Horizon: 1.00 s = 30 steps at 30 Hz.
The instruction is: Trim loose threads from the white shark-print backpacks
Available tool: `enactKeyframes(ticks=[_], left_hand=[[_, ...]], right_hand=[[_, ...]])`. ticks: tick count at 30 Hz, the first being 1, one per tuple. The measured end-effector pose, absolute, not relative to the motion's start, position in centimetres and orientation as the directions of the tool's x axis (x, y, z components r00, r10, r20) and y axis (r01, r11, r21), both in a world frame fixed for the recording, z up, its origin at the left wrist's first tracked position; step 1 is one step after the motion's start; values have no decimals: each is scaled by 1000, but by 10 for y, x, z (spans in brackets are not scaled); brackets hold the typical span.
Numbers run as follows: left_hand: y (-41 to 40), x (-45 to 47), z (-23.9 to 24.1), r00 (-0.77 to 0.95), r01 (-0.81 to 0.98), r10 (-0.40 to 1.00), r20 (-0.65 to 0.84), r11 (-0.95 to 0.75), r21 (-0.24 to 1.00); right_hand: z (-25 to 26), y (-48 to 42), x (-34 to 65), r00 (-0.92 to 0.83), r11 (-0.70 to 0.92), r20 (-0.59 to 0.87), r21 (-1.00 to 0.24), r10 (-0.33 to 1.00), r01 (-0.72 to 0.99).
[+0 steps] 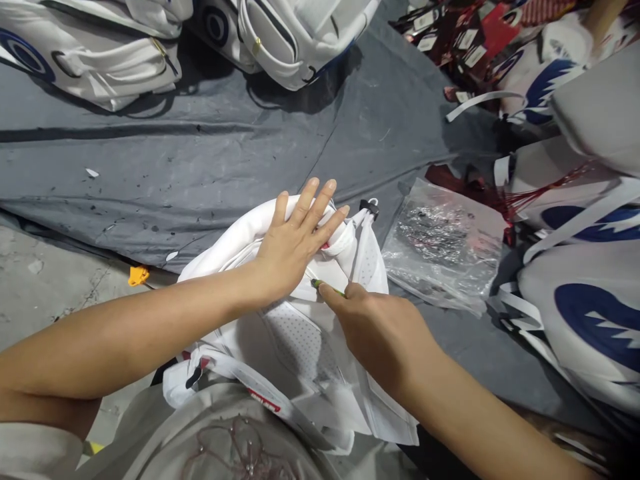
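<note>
We see a white backpack (295,333) lying crumpled on the near part of a grey sheet (200,160), partly over the person's lap. Its fabric is smooth and slightly shiny, with a perforated mesh panel in the middle, a white strap with a red label running along its near left edge, and a small black clip at its far right corner.

The left hand (295,243) lies flat on the far, bunched-up fold of the backpack, fingers spread and palm down, pressing the cloth. The right hand (380,330) rests on the bag just near and right of the left, its thumb and forefinger pressed together on a small green tool (325,287), whose tip touches the fabric right beneath the left palm. What kind of tool it is we cannot tell; only a thin green end shows.

Just to the right of the backpack lies a clear plastic bag (443,247), crinkled, holding small dark parts. Further right are stacked white bags with blue prints (585,313); more white bags (280,33) sit at the far edge. A small orange piece (138,274) lies on the left at the sheet's edge, beside bare concrete floor (45,287).
</note>
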<state>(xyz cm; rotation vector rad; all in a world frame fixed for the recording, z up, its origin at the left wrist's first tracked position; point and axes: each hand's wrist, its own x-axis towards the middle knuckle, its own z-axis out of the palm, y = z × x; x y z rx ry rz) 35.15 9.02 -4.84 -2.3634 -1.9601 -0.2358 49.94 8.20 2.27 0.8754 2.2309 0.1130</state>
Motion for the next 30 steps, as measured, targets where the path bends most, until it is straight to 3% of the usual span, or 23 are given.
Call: enactKeyframes(ticks=[10,14,17,20,23,26,30], left_hand=[[90,351,-47,194,980,972,131,-196,8],[95,336,-18,266,961,963,-51,-269,-61],[100,323,15,198,975,939,-280,-218,-43],[99,322,38,95,991,917,-388,-125,-53],[95,331,42,33,994,898,-438,-75,-78],[91,338,33,-4,991,909,-417,-53,-126],[90,338,18,1,982,951,-311,-59,-177]], right_hand=[[18,76,504,-554,752,-527,309,644,582],[18,72,514,-563,728,-491,255,665,637],[14,70,523,-570,655,-417,86,708,750],[4,73,527,-606,509,-350,-335,714,793],[-6,75,526,-693,325,-350,-691,631,646],[-11,75,522,-732,277,-352,-761,583,586],[-12,73,517,-705,421,-296,-633,644,650]])
